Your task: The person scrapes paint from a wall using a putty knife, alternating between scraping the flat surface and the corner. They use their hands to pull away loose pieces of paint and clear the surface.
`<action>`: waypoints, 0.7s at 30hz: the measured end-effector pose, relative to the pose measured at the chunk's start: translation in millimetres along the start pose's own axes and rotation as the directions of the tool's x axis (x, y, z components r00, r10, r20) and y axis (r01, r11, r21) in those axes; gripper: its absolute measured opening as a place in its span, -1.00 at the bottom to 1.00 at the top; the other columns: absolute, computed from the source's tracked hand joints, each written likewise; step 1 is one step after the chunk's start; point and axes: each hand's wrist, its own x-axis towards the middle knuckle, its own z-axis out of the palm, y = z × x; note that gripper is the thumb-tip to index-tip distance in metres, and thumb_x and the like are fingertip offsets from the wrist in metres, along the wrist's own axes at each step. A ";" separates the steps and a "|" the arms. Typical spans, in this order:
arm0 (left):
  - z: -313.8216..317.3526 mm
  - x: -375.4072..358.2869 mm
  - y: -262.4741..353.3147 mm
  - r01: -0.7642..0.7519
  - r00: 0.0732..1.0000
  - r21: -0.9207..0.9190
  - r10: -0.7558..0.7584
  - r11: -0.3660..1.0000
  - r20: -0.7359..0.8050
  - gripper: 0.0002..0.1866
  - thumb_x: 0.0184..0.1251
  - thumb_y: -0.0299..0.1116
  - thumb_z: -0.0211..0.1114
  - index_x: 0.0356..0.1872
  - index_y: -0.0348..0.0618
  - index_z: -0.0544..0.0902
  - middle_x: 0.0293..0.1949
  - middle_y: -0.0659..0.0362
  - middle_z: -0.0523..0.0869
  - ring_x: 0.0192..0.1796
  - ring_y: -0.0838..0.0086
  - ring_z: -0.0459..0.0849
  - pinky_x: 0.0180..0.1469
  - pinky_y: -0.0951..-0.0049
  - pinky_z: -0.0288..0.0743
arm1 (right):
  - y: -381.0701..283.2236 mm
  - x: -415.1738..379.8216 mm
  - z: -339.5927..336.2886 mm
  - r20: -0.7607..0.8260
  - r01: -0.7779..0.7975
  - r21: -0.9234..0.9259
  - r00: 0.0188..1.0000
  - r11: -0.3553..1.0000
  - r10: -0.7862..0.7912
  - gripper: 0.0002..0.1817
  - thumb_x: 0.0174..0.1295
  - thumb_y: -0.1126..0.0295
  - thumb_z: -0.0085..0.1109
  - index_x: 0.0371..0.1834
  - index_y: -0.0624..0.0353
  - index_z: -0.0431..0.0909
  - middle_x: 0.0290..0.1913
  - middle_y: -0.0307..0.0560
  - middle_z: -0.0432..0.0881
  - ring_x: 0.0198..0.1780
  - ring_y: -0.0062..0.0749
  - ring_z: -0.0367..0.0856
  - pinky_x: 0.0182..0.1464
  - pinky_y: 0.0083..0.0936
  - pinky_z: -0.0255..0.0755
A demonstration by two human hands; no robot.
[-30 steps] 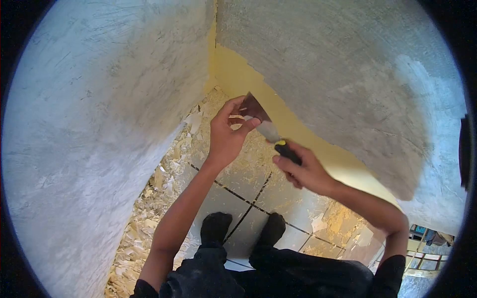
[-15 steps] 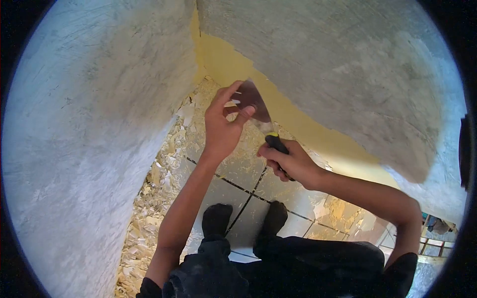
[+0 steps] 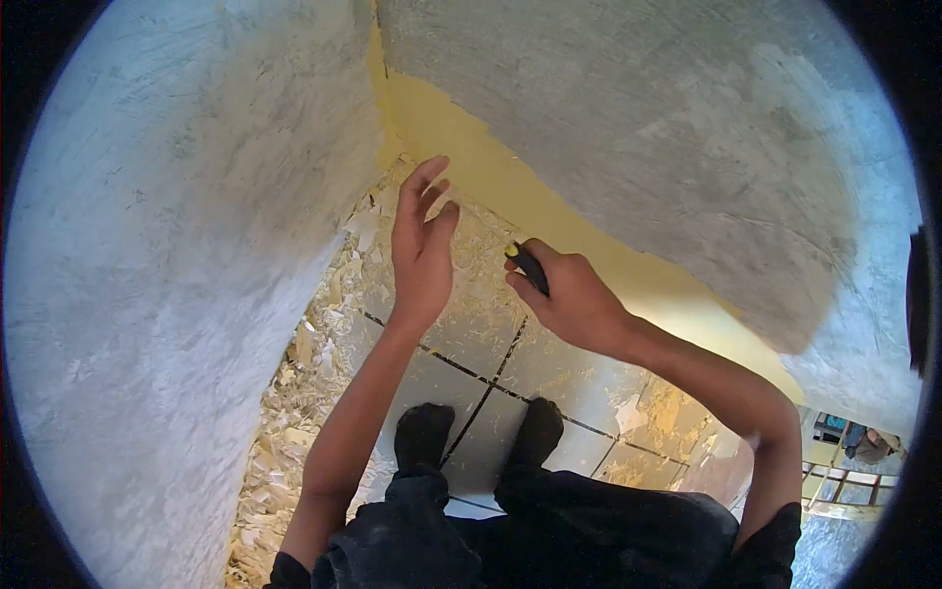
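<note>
Just off the middle of the view, towards two o'clock, a scraper is held in the right hand. Its dark handle is clamped between thumb and curled fingers, with the yellow end pointed between ten and eleven o'clock; the blade cannot be made out. By the left hand, at ten o'clock, nothing is seen to be gripped: thumb and fingers are held apart, loosely bent, and the scraper is not touched by them.

The scraper is judged to be light and stiff, not easily broken. It is best taken by the handle, wrapped from behind the yellow end; a dusty palm might let it slip, and any blade edge should be kept clear of the fingertips.

Of containers, little can be told. At four o'clock, by the edge of the view, a slatted frame is seen with a cloth-like bundle near it; whether anything is contained there cannot be judged. Loose flakes are heaped directly on the floor, between seven and eight o'clock, along the foot of the left-hand wall. They are judged thin, brittle and easily scattered.
</note>
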 end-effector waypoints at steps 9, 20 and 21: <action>-36.3 -14.2 -54.6 0.176 0.970 0.143 -0.147 0.974 -0.195 -0.51 0.23 -0.60 0.10 0.22 -0.06 0.49 0.07 0.17 0.45 0.16 0.38 0.46 0.26 0.28 0.44 | 40.7 46.2 43.1 0.034 0.049 -0.436 0.999 0.898 -0.037 -0.72 0.30 0.22 0.12 -0.20 0.25 0.51 -0.47 0.19 0.64 -0.40 0.11 0.67 -0.30 -0.06 0.55; -59.5 -23.5 -72.7 0.380 0.871 -0.395 -0.468 0.836 -0.151 -0.60 0.31 -0.41 0.13 0.16 -0.24 0.39 0.07 0.05 0.48 0.12 0.22 0.53 0.20 0.13 0.49 | 66.4 98.8 56.2 0.122 0.317 -0.602 0.944 0.733 -0.308 -0.80 0.24 0.30 0.08 -0.23 0.21 0.49 -0.43 0.11 0.68 -0.39 -0.02 0.72 -0.32 -0.14 0.61; -57.4 -24.5 -69.2 0.382 0.872 -0.396 -0.467 0.835 -0.145 -0.60 0.31 -0.41 0.13 0.16 -0.24 0.39 0.07 0.05 0.48 0.12 0.22 0.53 0.20 0.13 0.49 | 67.1 102.4 53.2 0.142 0.366 -0.619 0.923 0.695 -0.359 -0.80 0.26 0.32 0.05 -0.22 0.24 0.50 -0.42 0.14 0.67 -0.36 0.03 0.73 -0.30 -0.10 0.62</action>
